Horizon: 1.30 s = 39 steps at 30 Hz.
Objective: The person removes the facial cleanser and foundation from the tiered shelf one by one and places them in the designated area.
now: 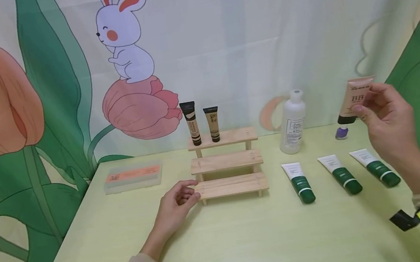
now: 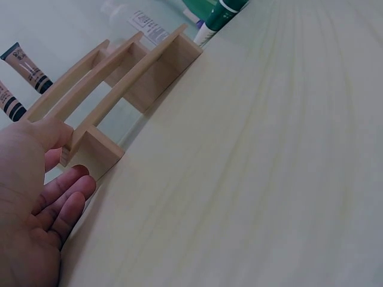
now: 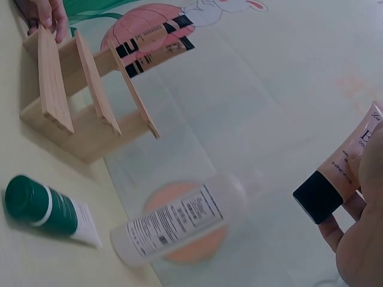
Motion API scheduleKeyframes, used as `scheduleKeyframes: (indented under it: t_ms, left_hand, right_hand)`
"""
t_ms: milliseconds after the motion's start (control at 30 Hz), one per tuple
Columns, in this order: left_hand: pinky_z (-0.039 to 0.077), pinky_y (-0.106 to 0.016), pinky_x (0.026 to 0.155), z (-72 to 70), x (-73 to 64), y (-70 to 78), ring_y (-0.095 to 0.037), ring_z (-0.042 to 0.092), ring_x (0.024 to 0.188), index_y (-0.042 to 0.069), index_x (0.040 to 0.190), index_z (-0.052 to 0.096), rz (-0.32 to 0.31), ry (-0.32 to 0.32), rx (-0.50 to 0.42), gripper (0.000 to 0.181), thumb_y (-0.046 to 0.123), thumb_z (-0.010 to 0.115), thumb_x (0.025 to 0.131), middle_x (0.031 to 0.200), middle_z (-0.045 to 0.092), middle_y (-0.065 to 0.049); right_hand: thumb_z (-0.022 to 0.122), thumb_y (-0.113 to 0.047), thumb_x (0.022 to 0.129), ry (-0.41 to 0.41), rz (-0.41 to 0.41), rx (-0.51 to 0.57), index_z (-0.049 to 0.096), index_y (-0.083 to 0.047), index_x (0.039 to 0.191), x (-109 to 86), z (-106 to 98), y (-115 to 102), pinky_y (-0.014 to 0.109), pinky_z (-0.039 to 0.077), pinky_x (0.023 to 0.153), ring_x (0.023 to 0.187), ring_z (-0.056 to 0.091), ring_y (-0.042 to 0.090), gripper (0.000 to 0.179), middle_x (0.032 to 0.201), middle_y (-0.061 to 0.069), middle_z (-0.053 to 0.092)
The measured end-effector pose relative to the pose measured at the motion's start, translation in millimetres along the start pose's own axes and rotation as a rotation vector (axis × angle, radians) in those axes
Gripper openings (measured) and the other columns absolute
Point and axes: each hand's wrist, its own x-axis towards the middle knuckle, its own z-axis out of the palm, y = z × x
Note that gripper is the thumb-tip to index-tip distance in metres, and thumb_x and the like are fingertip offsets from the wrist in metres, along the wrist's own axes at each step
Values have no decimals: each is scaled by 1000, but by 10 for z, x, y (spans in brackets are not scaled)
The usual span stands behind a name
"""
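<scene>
Nearest on the surface (image 1: 247, 244), the left hand (image 1: 176, 207) pinches the left end of the lowest step of a wooden rack (image 1: 234, 185). Right of it lie three green-and-white tubes (image 1: 340, 174), caps toward the viewer. Well apart, the right hand (image 1: 391, 122) grips a pink BB tube (image 1: 356, 97) between thumb and fingers, raised above the surface; its long axis is steep but tilted, black cap pointing down and leftward, flat end up. Farther back stands a white bottle (image 1: 293, 127); two slim tubes (image 1: 192, 126) stand on the rack's top step.
</scene>
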Motion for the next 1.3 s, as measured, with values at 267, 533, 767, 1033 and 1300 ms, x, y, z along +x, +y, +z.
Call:
scheduleKeyframes:
  t_ms: [267, 533, 767, 1033, 1300]
  left_hand:
    - [56, -23, 84, -3, -4, 1, -20, 70, 97, 21, 136, 76, 2, -6, 4, 32, 21, 81, 105, 110, 77, -7]
    - [57, -24, 84, 8, -1, -3, -20, 72, 98, 25, 135, 76, -9, -15, 20, 30, 20, 80, 106, 110, 77, -3]
    - [57, -23, 84, 4, 1, 8, -21, 71, 97, 22, 137, 76, -3, -5, 6, 32, 22, 81, 105, 111, 77, -7]
    - [55, -22, 83, 6, -6, 14, -23, 70, 97, 20, 137, 76, -4, -3, 3, 31, 23, 81, 106, 111, 77, -9]
    - [56, -23, 84, 5, -7, 5, -20, 71, 98, 22, 137, 76, -15, -2, 14, 32, 23, 81, 106, 111, 76, -6]
  right_hand:
    - [65, 0, 109, 114, 91, -165, 59, -16, 158, -109, -369, 87, 12, 49, 106, 118, 61, 4, 52, 127, -23, 61]
    - [61, 0, 112, 167, 171, -141, 53, -18, 162, -304, -665, 285, 10, 45, 108, 118, 57, -1, 54, 129, -26, 59]
    - [63, 5, 110, 209, 194, -126, 58, -13, 157, -562, -842, 499, 4, 45, 96, 108, 59, -2, 51, 122, -23, 62]
    - [65, 5, 109, 216, 295, -231, 63, -18, 152, -1069, -946, 753, 0, 43, 88, 98, 55, -7, 49, 110, -27, 58]
    - [68, -1, 109, 184, 380, -320, 66, -33, 141, -1472, -1035, 938, 0, 41, 73, 90, 51, -10, 45, 101, -31, 53]
